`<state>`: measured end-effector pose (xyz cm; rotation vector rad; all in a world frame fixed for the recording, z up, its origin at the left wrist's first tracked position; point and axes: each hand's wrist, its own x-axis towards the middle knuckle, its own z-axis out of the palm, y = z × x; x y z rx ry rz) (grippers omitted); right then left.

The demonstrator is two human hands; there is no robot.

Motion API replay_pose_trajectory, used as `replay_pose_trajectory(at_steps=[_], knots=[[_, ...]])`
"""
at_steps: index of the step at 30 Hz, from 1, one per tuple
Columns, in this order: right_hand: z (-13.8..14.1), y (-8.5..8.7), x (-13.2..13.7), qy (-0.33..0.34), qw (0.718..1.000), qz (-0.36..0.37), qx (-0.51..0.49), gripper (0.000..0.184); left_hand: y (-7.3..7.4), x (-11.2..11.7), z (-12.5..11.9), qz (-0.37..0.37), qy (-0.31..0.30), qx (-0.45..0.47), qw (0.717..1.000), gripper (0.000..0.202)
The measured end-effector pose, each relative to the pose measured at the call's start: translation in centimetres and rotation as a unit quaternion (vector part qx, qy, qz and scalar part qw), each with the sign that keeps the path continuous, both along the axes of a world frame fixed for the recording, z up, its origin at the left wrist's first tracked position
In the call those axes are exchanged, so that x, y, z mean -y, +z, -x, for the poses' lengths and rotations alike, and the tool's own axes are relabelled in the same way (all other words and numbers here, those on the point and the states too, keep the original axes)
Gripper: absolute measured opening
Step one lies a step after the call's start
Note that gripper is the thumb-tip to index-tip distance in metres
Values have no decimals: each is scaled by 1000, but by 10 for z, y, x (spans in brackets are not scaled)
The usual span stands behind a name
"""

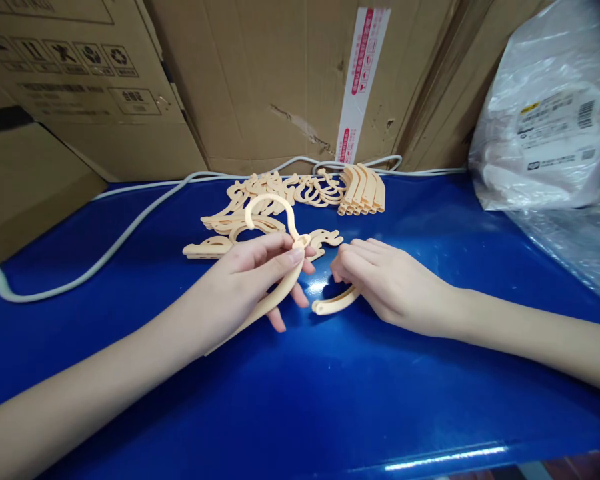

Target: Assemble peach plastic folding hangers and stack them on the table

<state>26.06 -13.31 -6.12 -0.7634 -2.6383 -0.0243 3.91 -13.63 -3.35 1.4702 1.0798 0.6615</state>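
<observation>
1. Beige plastic, the curved open hook (270,198) appears seated on the end of a long bowed beige plastic arm (276,297); my left hand (245,272) pinches them near that joint.
2. My right hand (390,280) is closed around a separate curved beige plastic strip (334,306), over the glossy blue worktop (300,400).
3. I judge one join made; the strip is unattached, and beyond lie loose beige plastic pieces (323,192) and a neat row of curved beige lengths (364,190).

Slender forearms (125,367) were seen bare along their visible length, as were the left hand (255,267) and right hand (383,277); the left thumbnail (297,254) was apparently cut short, though blurred.
</observation>
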Motion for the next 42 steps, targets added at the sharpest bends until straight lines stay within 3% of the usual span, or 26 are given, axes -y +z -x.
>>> replay_pose_trajectory(at_steps=[5,8,12,17,25,33,39,42], knots=[[-2,-1,1,11,1000,23,-17,24,-4,-1,2,5,-12,1,1000,22],[-2,2,3,52,998,29,-3,37,-4,-1,3,23,-5,23,999,19],[-1,1,2,79,997,2,19,29,-3,0,5,55,0,58,997,29],[-4,-2,2,43,997,-42,-43,29,-3,1,4,80,30,62,994,23],[-4,0,5,21,999,-31,-22,15,-5,0,5,105,41,73,991,22],[-6,-4,2,-5,998,-54,-25,25,-3,-2,4,130,54,102,985,20],[-4,-4,4,-29,987,-155,-12,23,-6,-1,5,146,21,108,983,15],[-3,-4,4,-31,988,-151,-30,20,-6,-1,4,158,24,105,981,13]])
